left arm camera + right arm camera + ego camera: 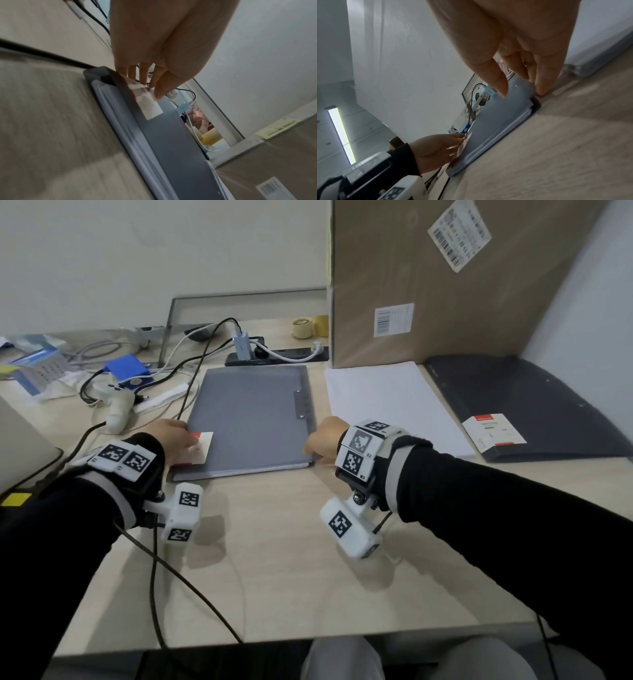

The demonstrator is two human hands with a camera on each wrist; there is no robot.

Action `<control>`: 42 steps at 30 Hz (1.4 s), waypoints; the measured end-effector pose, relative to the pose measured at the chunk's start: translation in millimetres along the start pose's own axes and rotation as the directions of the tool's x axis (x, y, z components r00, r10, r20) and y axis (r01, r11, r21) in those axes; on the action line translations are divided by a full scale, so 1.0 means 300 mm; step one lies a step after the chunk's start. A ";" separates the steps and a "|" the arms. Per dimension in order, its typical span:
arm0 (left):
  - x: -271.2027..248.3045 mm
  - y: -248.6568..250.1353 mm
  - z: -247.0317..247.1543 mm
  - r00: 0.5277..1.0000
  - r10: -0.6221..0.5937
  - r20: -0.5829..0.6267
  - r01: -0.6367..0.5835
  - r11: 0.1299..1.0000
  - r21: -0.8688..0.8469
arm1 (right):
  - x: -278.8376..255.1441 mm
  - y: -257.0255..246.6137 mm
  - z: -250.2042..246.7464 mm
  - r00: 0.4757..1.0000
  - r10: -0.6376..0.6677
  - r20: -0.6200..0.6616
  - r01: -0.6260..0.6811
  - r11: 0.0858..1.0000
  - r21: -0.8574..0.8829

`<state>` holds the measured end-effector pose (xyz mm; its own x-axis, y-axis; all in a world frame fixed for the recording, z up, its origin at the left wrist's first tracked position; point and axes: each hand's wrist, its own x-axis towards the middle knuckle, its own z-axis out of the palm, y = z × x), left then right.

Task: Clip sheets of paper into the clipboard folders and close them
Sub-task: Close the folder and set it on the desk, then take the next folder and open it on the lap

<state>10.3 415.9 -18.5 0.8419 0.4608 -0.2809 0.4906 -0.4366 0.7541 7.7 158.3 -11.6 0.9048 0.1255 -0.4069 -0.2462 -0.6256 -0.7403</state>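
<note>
- Grey folder (251,419) lies shut on the desk (291,559), sheets inside; both hands at its near corners.
- Left hand (176,436): straight fingers press the red-white sticker (198,448), holding nothing.
- Right hand (325,440): thumb and fingertip pinch the right corner.
- Advice: square the sheet edges and press the cover flat before releasing.
- Further back: paper stack (394,409), black folder (534,405), box (445,278) barcode labels; no text is readable.

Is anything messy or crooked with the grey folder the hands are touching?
A little. The grey folder is shut, but white paper edges peek out along its near side, unevenly layered. The left hand rests fingers on its label; the right hand grips its right corner. Nothing looks torn or spilled.
</note>
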 end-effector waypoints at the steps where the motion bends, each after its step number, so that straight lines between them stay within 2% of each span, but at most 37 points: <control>1: -0.012 0.012 -0.001 1.000 0.012 -0.016 -0.012 1.000 0.001 | -0.011 -0.002 -0.010 1.000 -0.001 -0.015 0.001 1.000 -0.012; 3: -0.036 0.042 0.002 0.998 0.044 -0.042 -0.044 0.999 0.005 | -0.026 0.002 -0.030 0.997 -0.054 -0.051 0.051 0.997 -0.057; 6: -0.094 0.100 0.043 0.994 0.103 -0.025 -0.104 0.994 -0.032 | -0.072 0.027 -0.074 0.990 -0.090 -0.110 0.087 0.996 -0.033; 10: -0.202 0.207 0.184 0.978 0.185 0.096 -0.177 0.980 -0.088 | -0.167 0.154 -0.211 0.963 -0.140 -0.230 0.161 0.984 0.074; 14: -0.341 0.332 0.409 0.922 0.271 0.278 -0.241 0.961 -0.137 | -0.261 0.354 -0.423 0.918 -0.039 -0.396 0.083 0.992 0.094; 18: -0.486 0.465 0.668 0.843 0.316 0.435 -0.258 0.948 -0.188 | -0.333 0.573 -0.646 0.848 0.113 -0.518 -0.059 0.991 0.120; 21: -0.576 0.547 0.850 0.792 0.321 0.519 -0.265 0.947 -0.180 | -0.370 0.695 -0.755 0.851 0.162 -0.500 -0.142 0.987 0.078; 24: -0.655 0.618 1.003 0.767 0.322 0.555 -0.298 0.945 -0.136 | -0.372 0.759 -0.807 0.898 0.156 -0.411 -0.169 0.986 0.004; 26: -0.684 0.657 1.081 0.780 0.314 0.541 -0.321 0.943 -0.085 | -0.363 0.777 -0.821 0.927 0.142 -0.348 -0.164 0.986 -0.034; 28: -0.690 0.688 1.144 0.818 0.284 0.500 -0.310 0.950 -0.033 | -0.348 0.792 -0.830 0.940 0.153 -0.305 -0.191 0.977 -0.096; 30: -0.685 0.714 1.191 0.857 0.202 0.475 -0.228 0.974 -0.002 | -0.341 0.798 -0.835 0.957 0.168 -0.238 -0.222 0.950 -0.221; 32: -0.674 0.739 1.217 0.873 0.157 0.462 -0.174 0.985 -0.007 | -0.331 0.801 -0.844 0.967 0.177 -0.182 -0.228 0.922 -0.313; 36: -0.629 0.774 1.211 0.891 0.112 0.441 -0.110 0.993 -0.031 | -0.329 0.801 -0.853 0.969 0.203 -0.140 -0.241 0.902 -0.358; 37: -0.607 0.773 1.210 0.882 0.099 0.461 -0.093 0.995 -0.035 | -0.327 0.806 -0.853 0.969 0.201 -0.141 -0.239 0.908 -0.344; 39: -0.591 0.766 1.201 0.825 0.051 0.563 0.031 0.990 -0.135 | -0.325 0.819 -0.852 0.972 0.178 -0.155 -0.217 0.932 -0.291; 42: -0.606 0.744 1.203 0.790 0.082 0.607 0.116 0.953 -0.280 | -0.328 0.841 -0.844 0.976 0.138 -0.167 -0.172 0.963 -0.206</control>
<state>47.7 -44.2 -13.3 0.8422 -0.1406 -0.5204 0.5022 -0.1462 0.8523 -55.6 -206.9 -22.8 0.9073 -0.0931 -0.4101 -0.3212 -0.7828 -0.5330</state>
